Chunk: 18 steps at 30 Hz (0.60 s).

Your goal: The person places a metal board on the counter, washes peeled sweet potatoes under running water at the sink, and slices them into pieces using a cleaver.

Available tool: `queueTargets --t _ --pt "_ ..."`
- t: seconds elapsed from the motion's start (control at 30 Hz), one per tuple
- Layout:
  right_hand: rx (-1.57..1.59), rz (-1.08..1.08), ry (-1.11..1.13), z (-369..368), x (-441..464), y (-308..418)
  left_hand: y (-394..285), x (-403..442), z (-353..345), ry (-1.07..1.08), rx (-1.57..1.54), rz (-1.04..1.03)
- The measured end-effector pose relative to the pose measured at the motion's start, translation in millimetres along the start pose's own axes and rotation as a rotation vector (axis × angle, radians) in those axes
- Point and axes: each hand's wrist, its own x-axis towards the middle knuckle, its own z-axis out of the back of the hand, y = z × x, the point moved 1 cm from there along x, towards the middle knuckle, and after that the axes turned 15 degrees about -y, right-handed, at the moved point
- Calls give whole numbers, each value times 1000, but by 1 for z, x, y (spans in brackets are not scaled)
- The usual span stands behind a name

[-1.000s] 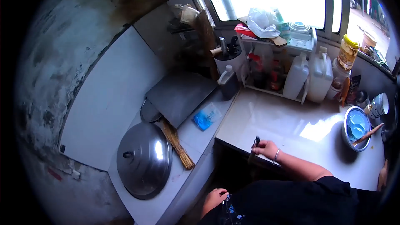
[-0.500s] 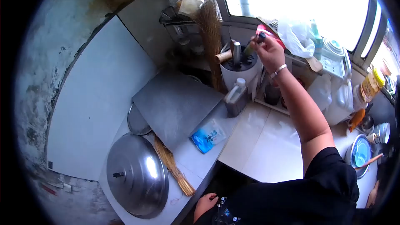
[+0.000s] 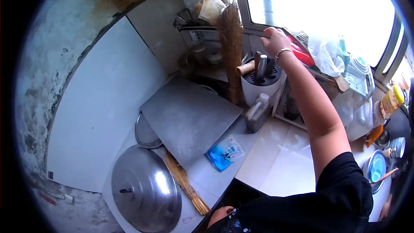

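My right hand point(image 3: 276, 43) is raised above the knife holder, close to the window frame. Its thumb and fingers are apart, and nothing shows in them. The round white knife holder point(image 3: 260, 92) has a black slotted top with several handles standing in it, among them a silver handle point(image 3: 261, 65) and a light wooden handle point(image 3: 245, 68). Just beyond my wrist lies a red packet point(image 3: 302, 54). Low in view, by the counter edge, my left hand point(image 3: 221, 216) shows only in part; its fingers are mostly hidden against the black shirt.
On the counter are a large metal lid point(image 3: 146, 190), a straw brush point(image 3: 185, 183), a grey board point(image 3: 189, 116), a blue-and-white packet point(image 3: 225, 153) and a plastic jug point(image 3: 257, 114). A tall straw whisk point(image 3: 230, 51) leans by the window. Jars and bowls stand right.
My right hand has let go of the dark-handled utensil it held over the knife holder and has lifted away. My left hand has slipped further behind the shirt as the view shifted.
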Motion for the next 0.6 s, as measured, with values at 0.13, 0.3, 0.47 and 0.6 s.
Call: queueTargets --t 0.13,0.3,0.47,0.6 --pt "529 59 -98 26 -33 15 -58 -71 33 -125 83 -284" --pt "1165 -197 638 26 -141 26 -64 -69 32 -215 178 -364" --pt "810 -786 1383 -38 -289 11 -63 -70 30 -214 115 -419" --pt "782 -1269 1232 -74 -352 12 -34 -62 22 -220 112 -370"
